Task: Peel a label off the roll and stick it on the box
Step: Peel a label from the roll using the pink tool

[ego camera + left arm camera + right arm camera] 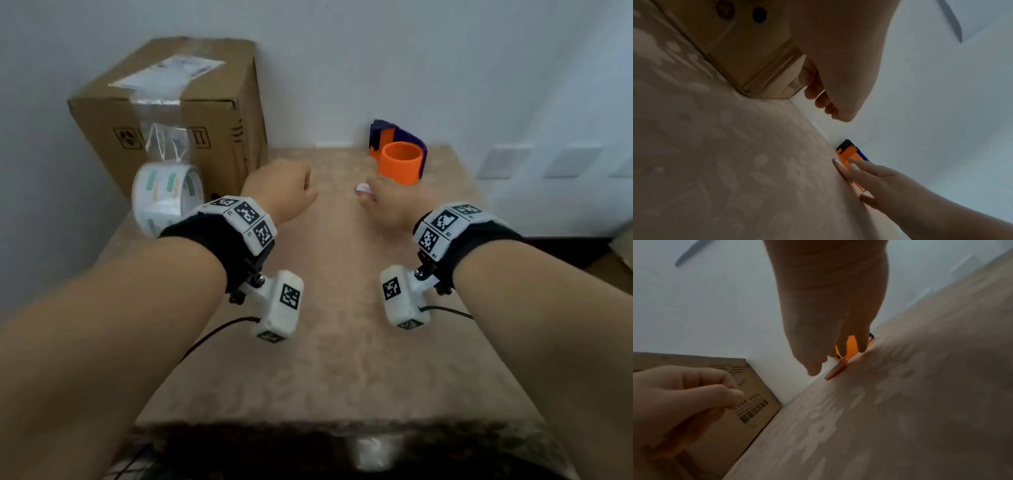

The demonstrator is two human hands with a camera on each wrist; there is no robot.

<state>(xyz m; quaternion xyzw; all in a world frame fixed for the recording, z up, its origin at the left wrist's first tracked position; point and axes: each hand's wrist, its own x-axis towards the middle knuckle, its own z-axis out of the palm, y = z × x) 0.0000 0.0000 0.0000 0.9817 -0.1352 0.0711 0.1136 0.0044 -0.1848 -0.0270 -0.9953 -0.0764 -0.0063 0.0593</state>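
Observation:
A brown cardboard box (219, 113) with a white sheet under clear tape on top stands at the table's back left. In front of it a large clear roll (168, 198) printed with green and orange labels leans at the table's left edge. A small flat pinkish-white disc (363, 188) lies mid-table. My right hand (371, 193) reaches over it with straight fingers, fingertips (813, 371) at the disc (835, 371); contact is unclear. My left hand (284, 192) hovers beside the box as a fist, its fingers (818, 97) curled on nothing I can see.
An orange cylinder in a purple holder (400, 162) stands at the back edge just behind the right hand. The beige patterned table (325, 359) stretches toward me. A white wall rises behind; wall sockets show at the right.

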